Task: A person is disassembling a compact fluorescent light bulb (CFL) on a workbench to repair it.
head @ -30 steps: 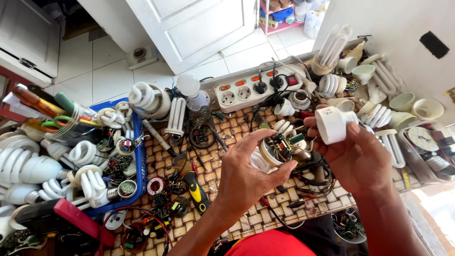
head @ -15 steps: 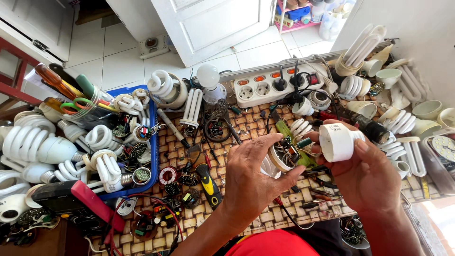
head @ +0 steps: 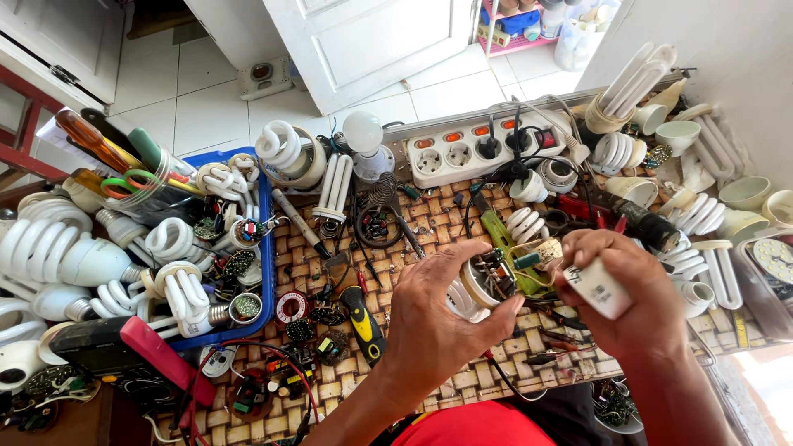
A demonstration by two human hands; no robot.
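**Hands part a lamp base from its circuit over the bench**

Left hand (head: pixel 434 318), seen from the head camera, is closed around the opened lamp body (head: pixel 479 285), fingers curled over its rim so the small circuit board (head: pixel 496 266) with its dark parts faces up. Right hand (head: pixel 632 293), just beside it, grips the white plastic base cap (head: pixel 599 289) between thumb and fingers, tilted toward the board. Thin wires appear to run between cap and board, though they are too fine to trace. Both pieces are held above the woven bench (head: pixel 429 223), close to the person's chest.

Beyond the hands lies a white power strip (head: pixel 462 153); to the left of the left hand sits a blue tray (head: pixel 266 248) heaped with spiral lamps, and a yellow-handled tool (head: pixel 363 322) lies just beside that hand.

Judged from this, the lamp is being worked on while split open. The next move calls for a steady hold on the body and care not to strain the fine wires.
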